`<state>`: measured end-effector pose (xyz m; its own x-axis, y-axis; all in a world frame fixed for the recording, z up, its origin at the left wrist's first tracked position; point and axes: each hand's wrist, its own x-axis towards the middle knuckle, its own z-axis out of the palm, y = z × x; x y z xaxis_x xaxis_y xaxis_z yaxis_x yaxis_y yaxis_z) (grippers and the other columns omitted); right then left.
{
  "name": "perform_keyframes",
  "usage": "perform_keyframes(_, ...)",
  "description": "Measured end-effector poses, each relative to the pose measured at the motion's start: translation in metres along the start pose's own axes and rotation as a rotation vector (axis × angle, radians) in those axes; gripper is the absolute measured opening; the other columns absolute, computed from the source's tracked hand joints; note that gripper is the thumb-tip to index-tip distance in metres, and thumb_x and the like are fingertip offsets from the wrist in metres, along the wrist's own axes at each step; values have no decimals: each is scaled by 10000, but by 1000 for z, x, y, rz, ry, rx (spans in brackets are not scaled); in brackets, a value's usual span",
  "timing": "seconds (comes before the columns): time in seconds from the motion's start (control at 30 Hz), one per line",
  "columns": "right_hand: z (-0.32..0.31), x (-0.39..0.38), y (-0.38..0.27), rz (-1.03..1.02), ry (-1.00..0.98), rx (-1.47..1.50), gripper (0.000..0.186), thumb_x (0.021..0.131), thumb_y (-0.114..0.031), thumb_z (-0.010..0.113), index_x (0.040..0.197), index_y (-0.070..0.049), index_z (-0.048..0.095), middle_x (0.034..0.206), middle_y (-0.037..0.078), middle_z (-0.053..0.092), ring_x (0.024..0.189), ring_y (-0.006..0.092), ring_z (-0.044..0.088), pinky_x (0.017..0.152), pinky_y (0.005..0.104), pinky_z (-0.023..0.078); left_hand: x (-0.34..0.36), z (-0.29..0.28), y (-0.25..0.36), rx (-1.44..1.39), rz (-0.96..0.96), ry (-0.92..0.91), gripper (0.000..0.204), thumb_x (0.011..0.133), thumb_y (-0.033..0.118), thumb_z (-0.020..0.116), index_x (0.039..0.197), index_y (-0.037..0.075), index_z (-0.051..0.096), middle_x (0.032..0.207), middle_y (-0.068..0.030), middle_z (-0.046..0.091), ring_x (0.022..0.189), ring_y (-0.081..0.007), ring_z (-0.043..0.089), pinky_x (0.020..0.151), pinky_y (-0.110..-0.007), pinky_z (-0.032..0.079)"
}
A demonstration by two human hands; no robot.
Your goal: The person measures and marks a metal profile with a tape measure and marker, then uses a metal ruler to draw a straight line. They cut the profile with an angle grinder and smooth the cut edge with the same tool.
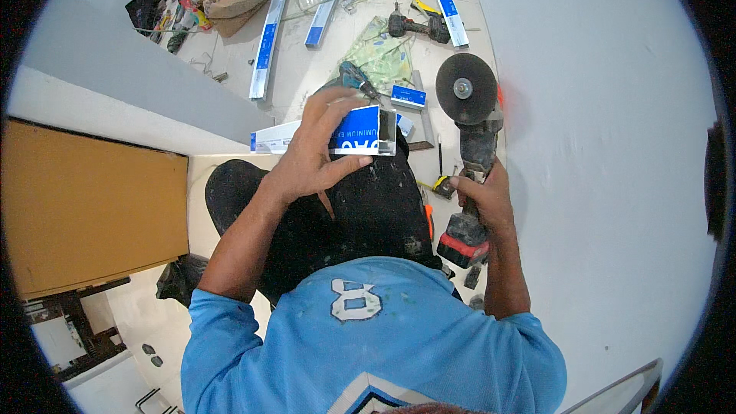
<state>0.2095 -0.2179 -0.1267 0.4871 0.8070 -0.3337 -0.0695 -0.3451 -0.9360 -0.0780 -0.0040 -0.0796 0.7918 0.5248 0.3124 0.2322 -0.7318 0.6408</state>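
Observation:
My left hand (303,165) grips a short hollow rectangular aluminium profile (359,124) with blue-and-white film, fingers over its top and thumb on the near side. The profile lies across above my knee, its open end facing right. In my right hand (493,198) is a cordless angle grinder (479,144), held by its body, with a red-and-black battery (463,244) at the near end. Its dark cutting disc (454,77) points away from me, to the right of the profile and apart from it. Whether the disc spins cannot be told.
Long film-covered profiles (268,42) lie on the floor ahead. Near them are a cordless drill (418,27), a blue-and-black power tool (356,78), a green cloth (379,50), a short offcut (409,96) and a tape measure (443,186). A white wall (598,146) stands close at right.

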Motion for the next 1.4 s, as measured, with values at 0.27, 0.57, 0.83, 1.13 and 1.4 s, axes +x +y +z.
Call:
perform_keyframes(0.27,-6,-2,-10,-60,-21,-48,505,779,-120,907,1166,-25,598,821,57,694,627,154,670,555,333,561,-5,17,-17,54,35,310,714,826,162,955,1419,6,590,1284,-222,629,1170,-366,657,1049,-439,543)
perform_keyframes(0.57,-12,-14,-24,-174,39,-22,524,743,-80,870,1188,-16,600,840,39,676,657,140,663,602,316,563,48,20,-15,389,3,377,681,722,445,1005,1133,28,657,978,-168,687,893,-401,721,782,-471,564)
perform_keyframes(0.83,-23,-45,-55,-227,-96,-301,552,711,-71,894,1192,-41,625,932,46,732,835,167,724,781,373,612,22,-19,-2,-10,37,56,583,629,291,912,1095,37,672,975,-163,726,882,-325,756,788,-393,579)
perform_keyframes(1.13,16,-74,-83,-176,-234,-404,785,720,-67,890,1446,-20,595,1092,90,758,904,171,735,843,384,611,-24,4,-22,-195,8,195,578,589,241,928,1074,43,683,963,-164,698,887,-359,720,809,-441,566)
perform_keyframes(1.4,34,-83,-73,-122,-258,-418,779,773,-98,900,1472,4,572,1245,141,763,1116,230,737,992,403,588,-37,15,-29,22,60,388,661,686,299,1015,1195,61,666,1087,-155,717,1014,-347,745,918,-425,586)
